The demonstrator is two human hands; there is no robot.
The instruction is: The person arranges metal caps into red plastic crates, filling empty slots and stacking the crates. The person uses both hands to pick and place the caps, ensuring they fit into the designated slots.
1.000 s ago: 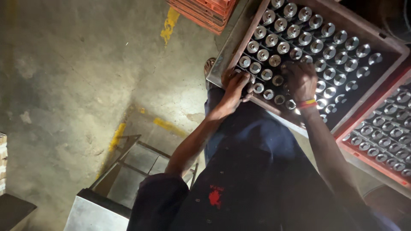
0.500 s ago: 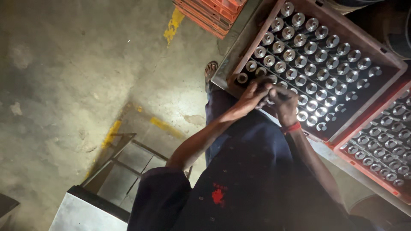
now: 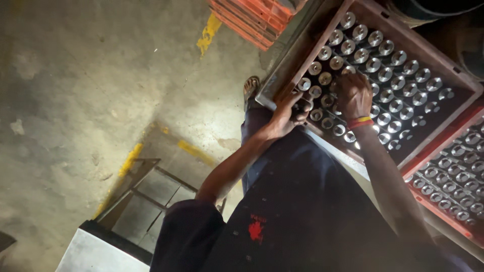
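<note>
My left hand (image 3: 288, 112) curls at the near-left corner of the reddish crate (image 3: 456, 83) of shiny round metal parts (image 3: 385, 48); right hand (image 3: 354, 93) rests on them (grips unclear); orange crates (image 3: 252, 17) stacked far left.

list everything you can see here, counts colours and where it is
crate: one, reddish-brown, upper right, full of parts
metal parts: dozens, too many to count, shiny silver round tops, in rows inside the crate
second crate: one, red, lower right edge, also filled with silver round parts
stacked crates: a few, orange-red, top centre on the floor
floor: grey concrete, left half, with worn yellow paint marks
metal frame: one, dark, lower left
wristband: one, red and yellow, on the right wrist
left hand: at the crate's near corner, fingers among the parts
right hand: on the parts, grip hidden
</note>
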